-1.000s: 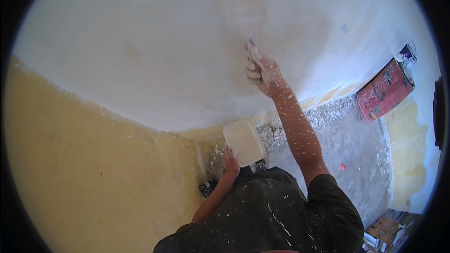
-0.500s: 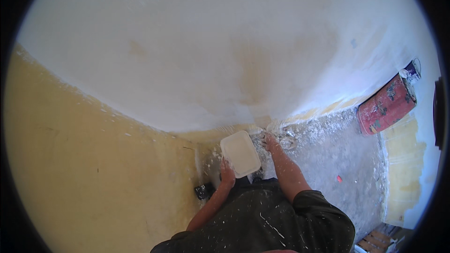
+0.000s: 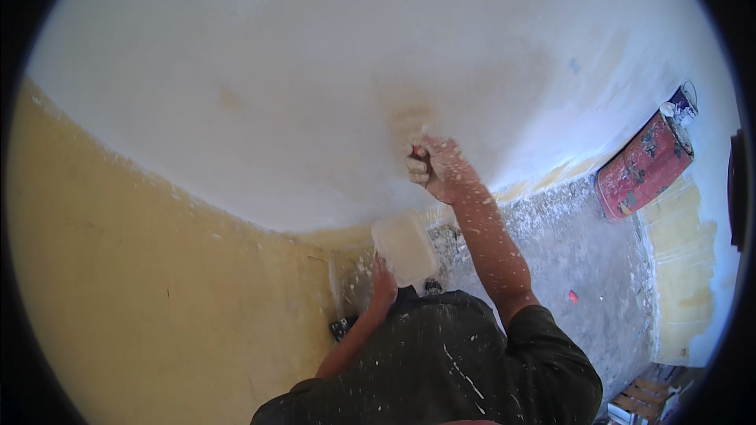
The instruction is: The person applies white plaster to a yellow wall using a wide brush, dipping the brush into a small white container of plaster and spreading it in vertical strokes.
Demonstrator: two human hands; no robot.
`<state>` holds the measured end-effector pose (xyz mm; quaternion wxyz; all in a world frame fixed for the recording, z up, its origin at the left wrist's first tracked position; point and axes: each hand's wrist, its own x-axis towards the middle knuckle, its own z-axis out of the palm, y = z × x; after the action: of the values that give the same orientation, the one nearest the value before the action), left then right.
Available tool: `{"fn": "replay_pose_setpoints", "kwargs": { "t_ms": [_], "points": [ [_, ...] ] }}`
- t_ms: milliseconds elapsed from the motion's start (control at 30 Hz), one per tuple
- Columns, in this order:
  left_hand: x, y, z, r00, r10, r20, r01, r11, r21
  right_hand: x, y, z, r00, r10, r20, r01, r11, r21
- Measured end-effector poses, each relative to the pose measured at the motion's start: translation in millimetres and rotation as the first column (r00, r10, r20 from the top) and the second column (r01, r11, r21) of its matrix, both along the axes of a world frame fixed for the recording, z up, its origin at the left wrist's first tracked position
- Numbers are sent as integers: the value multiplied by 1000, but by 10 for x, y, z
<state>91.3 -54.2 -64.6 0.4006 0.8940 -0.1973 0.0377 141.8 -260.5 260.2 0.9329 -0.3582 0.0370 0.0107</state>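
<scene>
one tub (image 3: 406,249) — edge in left hand (image 3: 384,280)

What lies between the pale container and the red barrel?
In the head view, the right forearm, then grey, white-spattered floor, lie between the pale container and the red barrel.

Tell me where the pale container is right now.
In the head view, the pale container is slightly below and right of centre, held at its left edge by the left hand, just above the dark shirt.
</scene>
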Motion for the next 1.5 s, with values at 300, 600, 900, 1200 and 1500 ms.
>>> {"fn": "replay_pose_setpoints", "kwargs": {
  "t_ms": [300, 600, 900, 1200, 1500],
  "points": [
    [70, -158, 157, 997, 26, 68, -20, 997, -78, -264, 33, 965, 942, 28, 333, 62, 964, -257],
    [44, -13, 185, 999, -16, -42, 22, 988, 151, 479, -609, -1432, 918, 5, 397, 371, 350, -860],
    [-51, -27, -367, 982, 184, -32, -184, 983, 0, -251, -608, -3877, 725, -82, -684, -118, 964, -240],
    [80, -73, 718, 985, 168, -27, -162, 974, 156, -1130, -724, -2657, 905, -317, -283, 231, 926, -299],
    [173, -393, 1684, 900, -121, -418, -247, 648, -720, -1730, -694, -1248, 937, -338, -91, 261, 848, -461]
  ]
}}
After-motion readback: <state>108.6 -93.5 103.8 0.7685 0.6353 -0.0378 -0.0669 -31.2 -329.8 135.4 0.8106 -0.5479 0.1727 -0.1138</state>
